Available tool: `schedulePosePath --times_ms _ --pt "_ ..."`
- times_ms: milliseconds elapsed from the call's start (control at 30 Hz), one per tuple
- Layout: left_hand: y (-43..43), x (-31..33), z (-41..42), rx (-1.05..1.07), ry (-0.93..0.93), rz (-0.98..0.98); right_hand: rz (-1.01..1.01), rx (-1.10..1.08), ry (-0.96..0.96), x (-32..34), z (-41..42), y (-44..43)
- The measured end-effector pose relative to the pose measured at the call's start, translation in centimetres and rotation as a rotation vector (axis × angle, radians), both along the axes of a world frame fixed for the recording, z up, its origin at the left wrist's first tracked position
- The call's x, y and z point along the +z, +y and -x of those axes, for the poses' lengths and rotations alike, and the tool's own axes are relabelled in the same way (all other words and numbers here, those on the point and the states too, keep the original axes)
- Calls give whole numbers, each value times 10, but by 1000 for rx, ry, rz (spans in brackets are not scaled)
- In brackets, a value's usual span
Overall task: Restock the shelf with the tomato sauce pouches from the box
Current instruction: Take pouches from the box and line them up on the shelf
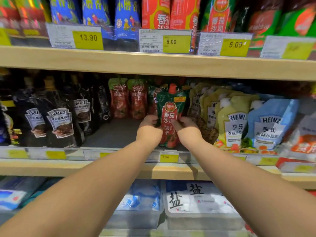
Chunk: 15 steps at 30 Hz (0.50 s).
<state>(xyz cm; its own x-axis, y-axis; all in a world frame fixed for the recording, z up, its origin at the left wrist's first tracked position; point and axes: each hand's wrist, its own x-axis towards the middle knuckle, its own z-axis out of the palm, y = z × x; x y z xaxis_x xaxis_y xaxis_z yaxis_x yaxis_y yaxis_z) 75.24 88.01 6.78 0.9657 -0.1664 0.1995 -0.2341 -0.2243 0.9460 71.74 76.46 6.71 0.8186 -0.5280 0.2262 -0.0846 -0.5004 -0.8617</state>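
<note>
A green and red tomato sauce pouch (170, 115) with a red cap stands upright at the front of the middle shelf (112, 134). My left hand (149, 128) grips its left edge and my right hand (187, 128) grips its right edge. Behind it stand more green pouches (152, 98), partly hidden. Two red tomato pouches (128, 100) stand further back on the left. The box is not in view.
Black Heinz pouches (58, 120) fill the shelf's left side. Yellow-green pouches (232, 124) and blue Heinz pouches (270, 124) crowd the right. A bare grey patch lies left of the held pouch. The upper shelf board (153, 64) hangs overhead. Salt packs (193, 197) lie below.
</note>
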Motion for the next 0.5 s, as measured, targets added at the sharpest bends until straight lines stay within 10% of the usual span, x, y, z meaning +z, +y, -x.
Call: schedulePosePath --times_ms 233,500 --pt "11 0 1 7 -20 -416 -63 -70 -22 0 15 10" --pt "-23 -3 -16 -55 -18 -424 -66 -71 177 6 -13 -5"
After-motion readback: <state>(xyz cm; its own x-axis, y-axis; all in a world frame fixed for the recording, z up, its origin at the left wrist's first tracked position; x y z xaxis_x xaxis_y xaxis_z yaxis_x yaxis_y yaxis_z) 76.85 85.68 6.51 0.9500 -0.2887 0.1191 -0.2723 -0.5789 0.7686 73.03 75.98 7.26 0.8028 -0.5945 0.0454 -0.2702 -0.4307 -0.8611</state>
